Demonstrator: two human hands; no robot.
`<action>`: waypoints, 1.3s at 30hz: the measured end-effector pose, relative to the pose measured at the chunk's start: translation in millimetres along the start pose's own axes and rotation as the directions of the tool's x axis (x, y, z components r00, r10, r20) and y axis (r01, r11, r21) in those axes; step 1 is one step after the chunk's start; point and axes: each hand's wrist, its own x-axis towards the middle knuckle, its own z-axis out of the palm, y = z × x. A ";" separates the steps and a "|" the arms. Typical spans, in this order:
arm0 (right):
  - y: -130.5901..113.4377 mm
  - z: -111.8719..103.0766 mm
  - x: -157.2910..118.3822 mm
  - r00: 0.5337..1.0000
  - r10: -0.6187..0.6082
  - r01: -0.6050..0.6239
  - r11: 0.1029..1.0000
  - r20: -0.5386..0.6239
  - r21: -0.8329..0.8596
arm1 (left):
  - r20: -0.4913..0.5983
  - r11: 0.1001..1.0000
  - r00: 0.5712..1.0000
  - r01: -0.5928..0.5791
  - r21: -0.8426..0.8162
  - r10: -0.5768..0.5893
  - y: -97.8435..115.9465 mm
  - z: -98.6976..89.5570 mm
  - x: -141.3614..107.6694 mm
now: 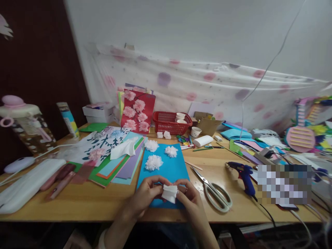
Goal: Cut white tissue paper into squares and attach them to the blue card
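Between my two hands is a small folded piece of white tissue paper (170,194). Fingers and thumb of my left hand (148,194) pinch its left edge, and those of my right hand (190,196) pinch its right edge. Both hands hover over the near part of a blue paper sheet (173,172). On that sheet lie white ruffled paper flowers: one at the left (154,162), one at the upper left (151,145) and one at the upper right (171,151). The fingertips behind the tissue are partly hidden.
Scissors (215,193) and a blue glue gun (243,174) lie to the right. Coloured papers (116,169) spread leftward under a white tissue (124,148). Behind stand a red basket (166,128) with paper cups and a red card with pink flowers (137,114). Cables run down the right side.
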 end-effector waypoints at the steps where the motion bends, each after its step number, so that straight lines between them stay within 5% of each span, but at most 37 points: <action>1: -0.6 0.3 -0.9 1.000 -0.003 0.003 1.000 0.011 -0.007 | 0.012 1.000 1.000 0.001 -0.004 -0.001 1.9 0.4 -0.8; 12: -0.8 -0.1 -5.4 0.997 -0.075 0.077 0.993 0.019 -0.091 | 0.044 0.968 0.993 0.115 -0.223 -0.108 -2.0 -4.6 -0.1; 30: -6.8 4.0 -4.7 1.000 -0.012 0.015 0.994 0.022 -0.109 | -0.033 0.983 0.998 0.046 -0.180 -0.053 -1.1 -7.6 -0.4; 39: 12.5 -10.4 -1.9 0.970 -0.066 0.050 0.996 -0.232 -0.073 | -0.109 0.986 0.993 0.029 -0.165 -0.047 -9.6 -6.4 -2.5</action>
